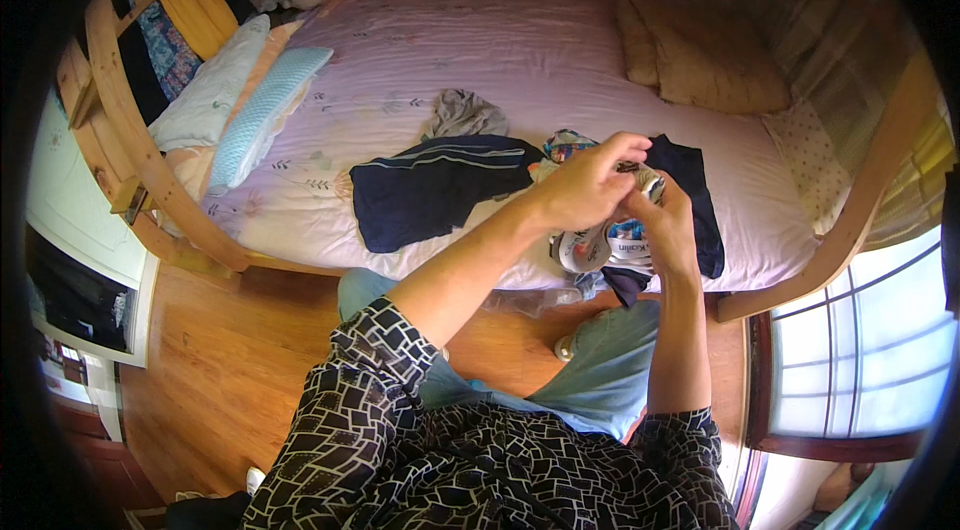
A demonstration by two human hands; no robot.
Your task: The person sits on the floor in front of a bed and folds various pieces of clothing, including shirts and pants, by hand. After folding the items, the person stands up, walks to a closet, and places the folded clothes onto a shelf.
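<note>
Close together over the front of the bed, my left hand and my right hand pinch a small patterned cloth between their fingers. It looks bunched, light with dark marks; its kind is unclear. Just below hangs or lies white printed fabric, partly covered by my right hand. To the left lies a dark navy garment with pale stripes, spread on the sheet. A black garment lies behind my right hand. Beyond the navy one is a crumpled grey cloth. A colourful cloth peeks out behind my left hand.
The bed's pale pink sheet fills the middle. Pillows, including a light blue one, lean at the left by the wooden bed frame. Brown cushions lie at the far right. Clear plastic hangs at the bed's front edge.
</note>
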